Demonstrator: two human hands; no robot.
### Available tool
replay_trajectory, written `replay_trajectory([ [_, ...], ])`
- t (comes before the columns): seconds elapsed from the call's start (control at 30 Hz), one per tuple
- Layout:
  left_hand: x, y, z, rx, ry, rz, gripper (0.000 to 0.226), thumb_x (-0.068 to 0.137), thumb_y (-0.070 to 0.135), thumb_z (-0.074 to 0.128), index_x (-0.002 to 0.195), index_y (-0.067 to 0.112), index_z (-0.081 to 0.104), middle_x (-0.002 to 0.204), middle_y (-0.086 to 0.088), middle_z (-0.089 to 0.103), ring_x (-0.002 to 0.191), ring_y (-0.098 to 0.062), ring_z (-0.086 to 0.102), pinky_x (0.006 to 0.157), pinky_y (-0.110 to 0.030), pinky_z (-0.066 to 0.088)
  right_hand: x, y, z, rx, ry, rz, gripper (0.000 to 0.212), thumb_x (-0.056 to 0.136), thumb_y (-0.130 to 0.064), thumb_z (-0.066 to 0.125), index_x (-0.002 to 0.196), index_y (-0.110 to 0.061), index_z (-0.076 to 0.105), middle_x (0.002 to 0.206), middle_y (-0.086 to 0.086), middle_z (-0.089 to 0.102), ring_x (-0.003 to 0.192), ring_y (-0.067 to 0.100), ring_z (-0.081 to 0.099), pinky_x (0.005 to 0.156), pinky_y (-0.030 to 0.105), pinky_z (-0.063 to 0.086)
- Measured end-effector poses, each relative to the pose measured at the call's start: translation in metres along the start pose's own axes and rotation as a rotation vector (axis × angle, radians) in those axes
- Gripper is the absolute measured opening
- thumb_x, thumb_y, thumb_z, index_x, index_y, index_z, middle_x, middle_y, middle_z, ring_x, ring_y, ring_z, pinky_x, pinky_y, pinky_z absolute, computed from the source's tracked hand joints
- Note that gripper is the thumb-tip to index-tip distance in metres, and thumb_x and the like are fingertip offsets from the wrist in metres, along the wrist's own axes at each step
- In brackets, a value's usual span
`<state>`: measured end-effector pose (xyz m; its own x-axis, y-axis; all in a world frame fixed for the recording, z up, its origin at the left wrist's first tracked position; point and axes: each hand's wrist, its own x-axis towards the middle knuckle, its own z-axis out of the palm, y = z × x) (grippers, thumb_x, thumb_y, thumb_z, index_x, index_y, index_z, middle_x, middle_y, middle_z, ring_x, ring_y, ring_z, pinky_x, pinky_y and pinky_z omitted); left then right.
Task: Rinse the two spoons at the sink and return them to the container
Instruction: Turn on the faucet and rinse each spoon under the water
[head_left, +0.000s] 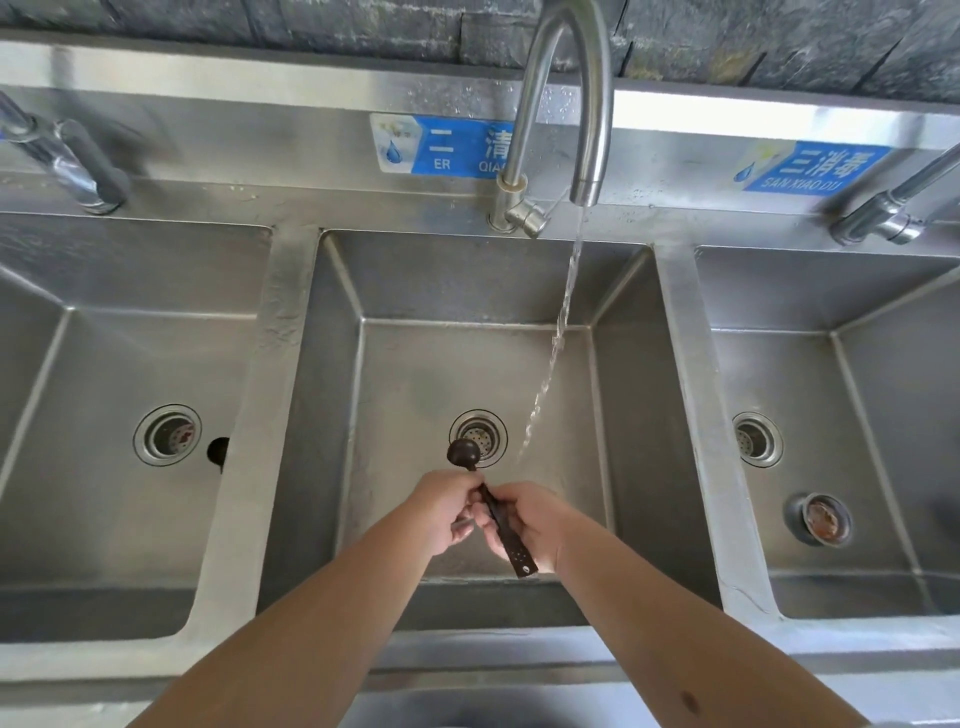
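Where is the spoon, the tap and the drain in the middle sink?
spoon (464, 453), head view, on its round dark bowl.
tap (587, 176), head view, near the spout's mouth.
drain (485, 432), head view, on the strainer holes.

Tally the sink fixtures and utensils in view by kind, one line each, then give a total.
Sink basins: 3 (left, middle, right)
Taps: 3 (left, middle, right)
Drains: 3 (left, middle, right)
Blue labels: 2 (first, second)
Dark spoon: 1, held by the left hand and right hand
Loose strainer plug: 1
Total: 13
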<state>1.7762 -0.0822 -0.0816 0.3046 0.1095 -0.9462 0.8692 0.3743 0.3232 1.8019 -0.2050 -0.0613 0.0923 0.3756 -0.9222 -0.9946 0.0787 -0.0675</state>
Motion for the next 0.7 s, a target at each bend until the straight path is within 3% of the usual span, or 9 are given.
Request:
replay_trajectory([
  [0.13, -0.013, 0.011, -0.018, 0.004, -0.021, 0.131, 0.017, 0.088, 0.017, 0.063, 0.073, 0.009, 0.065, 0.045, 0.001, 0.053, 0.036, -0.012, 0.045, 0.041, -0.022, 0.037, -0.001, 0.005, 0.023, -0.074, 0.072, -0.103, 0.025, 0.099, -0.015, 0.052, 0.091, 0.003, 0.068, 0.065, 0.01, 0.067, 0.05, 0.017, 0.063, 0.044, 0.024, 0.053],
  [0.23, -0.032, 0.026, -0.038, 0.071, -0.008, 0.301, 0.008, 0.089, 0.015, 0.064, 0.088, 0.012, 0.071, 0.052, 0.002, 0.059, 0.041, -0.01, 0.049, 0.043, -0.024, 0.038, -0.002, 0.004, 0.046, -0.194, 0.15, -0.207, 0.017, 0.095, -0.014, 0.059, 0.094, 0.0, 0.069, 0.068, 0.009, 0.071, 0.052, 0.016, 0.061, 0.044, 0.024, 0.052],
  [0.33, -0.054, 0.047, -0.064, 0.098, -0.035, 0.415, 0.007, 0.089, 0.016, 0.065, 0.093, 0.016, 0.071, 0.053, 0.005, 0.059, 0.047, -0.008, 0.048, 0.046, -0.022, 0.038, -0.008, -0.003, 0.075, -0.31, 0.189, -0.358, 0.007, 0.091, -0.01, 0.066, 0.085, -0.007, 0.068, 0.056, 0.004, 0.063, 0.04, 0.011, 0.051, 0.041, 0.022, 0.046],
  [0.43, -0.074, 0.065, -0.097, 0.06, -0.062, 0.485, 0.007, 0.089, 0.015, 0.065, 0.094, 0.015, 0.07, 0.053, 0.004, 0.057, 0.047, -0.008, 0.047, 0.048, -0.022, 0.037, -0.016, -0.007, 0.115, -0.51, 0.17, -0.515, 0.014, 0.092, -0.006, 0.065, 0.078, -0.005, 0.068, 0.052, 0.003, 0.049, 0.039, 0.01, 0.041, 0.041, 0.021, 0.036],
  [0.5, -0.084, 0.076, -0.125, 0.041, -0.039, 0.534, 0.007, 0.089, 0.013, 0.065, 0.093, 0.011, 0.07, 0.051, 0.004, 0.055, 0.045, -0.007, 0.046, 0.047, -0.021, 0.037, -0.022, -0.004, 0.149, -0.648, 0.132, -0.603, 0.019, 0.092, -0.006, 0.065, 0.073, -0.006, 0.069, 0.053, 0.004, 0.05, 0.041, 0.011, 0.041, 0.046, 0.024, 0.034],
  [0.6, -0.097, 0.086, -0.183, -0.007, 0.012, 0.6, 0.008, 0.09, 0.008, 0.062, 0.09, 0.004, 0.068, 0.053, -0.001, 0.054, 0.045, -0.01, 0.045, 0.045, -0.019, 0.034, -0.025, 0.01, 0.206, -0.774, 0.049, -0.673, 0.022, 0.091, -0.006, 0.064, 0.071, -0.01, 0.072, 0.055, 0.005, 0.055, 0.043, 0.011, 0.046, 0.049, 0.023, 0.039],
  [0.7, -0.104, 0.084, -0.249, -0.051, 0.072, 0.626, 0.012, 0.092, 0.006, 0.059, 0.083, 0.004, 0.066, 0.063, -0.01, 0.055, 0.051, -0.014, 0.047, 0.046, -0.02, 0.037, -0.01, 0.034, 0.263, -0.871, -0.02, -0.681, 0.015, 0.091, -0.007, 0.064, 0.08, -0.01, 0.074, 0.069, 0.013, 0.064, 0.058, 0.017, 0.056, 0.059, 0.027, 0.048],
])
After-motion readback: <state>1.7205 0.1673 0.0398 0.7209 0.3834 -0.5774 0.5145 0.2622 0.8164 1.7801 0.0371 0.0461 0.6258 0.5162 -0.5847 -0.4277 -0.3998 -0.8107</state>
